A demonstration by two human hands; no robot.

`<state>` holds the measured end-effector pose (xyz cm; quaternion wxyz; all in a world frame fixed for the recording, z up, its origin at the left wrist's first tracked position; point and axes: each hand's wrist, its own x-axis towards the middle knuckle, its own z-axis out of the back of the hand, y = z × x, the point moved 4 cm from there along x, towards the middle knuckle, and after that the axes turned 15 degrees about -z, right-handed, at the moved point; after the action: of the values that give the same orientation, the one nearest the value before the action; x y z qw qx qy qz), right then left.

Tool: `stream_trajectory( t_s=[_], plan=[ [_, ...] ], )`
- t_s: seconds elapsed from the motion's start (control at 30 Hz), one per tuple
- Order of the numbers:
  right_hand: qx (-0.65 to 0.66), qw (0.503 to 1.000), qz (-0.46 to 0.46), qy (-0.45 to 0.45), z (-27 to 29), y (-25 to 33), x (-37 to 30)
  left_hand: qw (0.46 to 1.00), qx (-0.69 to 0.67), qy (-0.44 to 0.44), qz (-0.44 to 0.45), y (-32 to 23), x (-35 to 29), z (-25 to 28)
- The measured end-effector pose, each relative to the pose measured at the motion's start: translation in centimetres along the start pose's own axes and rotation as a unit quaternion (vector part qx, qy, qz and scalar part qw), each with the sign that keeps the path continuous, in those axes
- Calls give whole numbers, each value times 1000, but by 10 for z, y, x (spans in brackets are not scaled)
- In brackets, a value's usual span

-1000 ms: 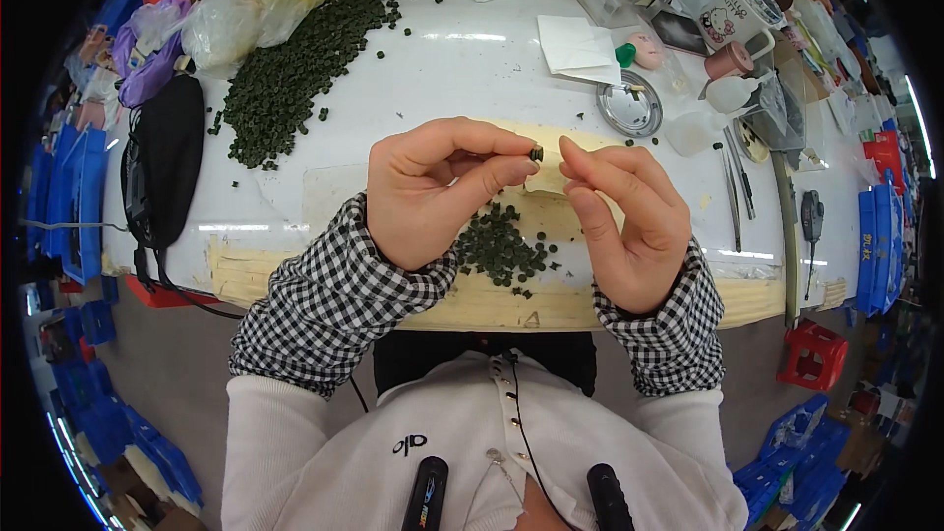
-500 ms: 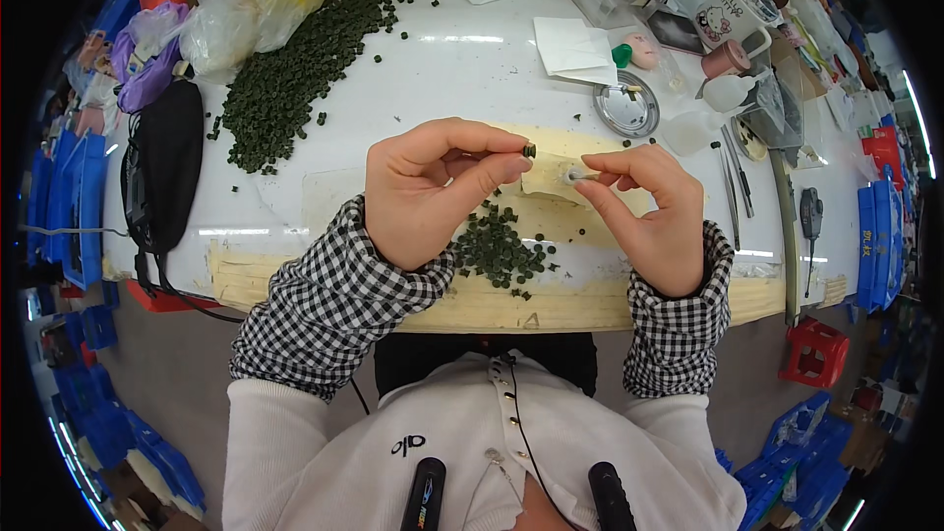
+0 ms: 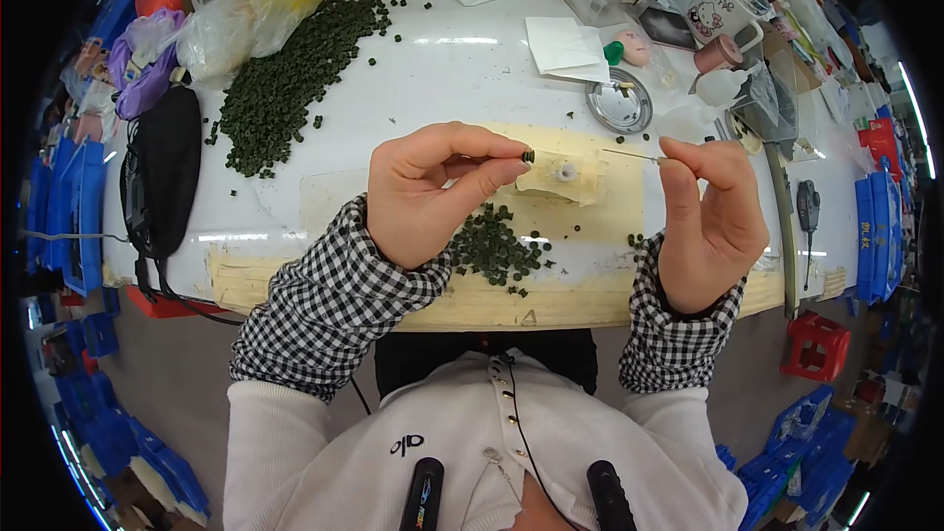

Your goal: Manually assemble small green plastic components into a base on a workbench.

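Between thumb and forefinger, my left hand pinches a small dark green round part. My right hand holds a thin needle-like rod at one end, its free end pointing left toward that part but apart from it. Below and between the hands, a small white ring-shaped piece sits on a block covered in yellowish tape. A loose pile of small dark green parts lies just under my left hand, with a few strays to its right.
A large heap of dark green parts spreads at the far left beside plastic bags and a black pouch. Right of centre are white tissues, a round metal dish and a mug. Yellowish tape lines the near edge.
My right hand has moved right, away from the white piece, and the thin rod now shows in full. My left hand stays nearly in place with the green part.
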<state>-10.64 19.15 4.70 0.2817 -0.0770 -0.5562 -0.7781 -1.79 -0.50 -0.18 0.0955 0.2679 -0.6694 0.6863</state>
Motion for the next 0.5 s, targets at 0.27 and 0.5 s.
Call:
stream_trajectory(
  t_s=[0.27, 0.5],
  plan=[
    [123, 986, 39, 110, -30, 0, 0, 999, -7, 52, -6, -3, -2, -7],
    [163, 976, 14, 142, -39, -4, -4, 998, 1, 59, -20, -2, -3, -9]
  ],
)
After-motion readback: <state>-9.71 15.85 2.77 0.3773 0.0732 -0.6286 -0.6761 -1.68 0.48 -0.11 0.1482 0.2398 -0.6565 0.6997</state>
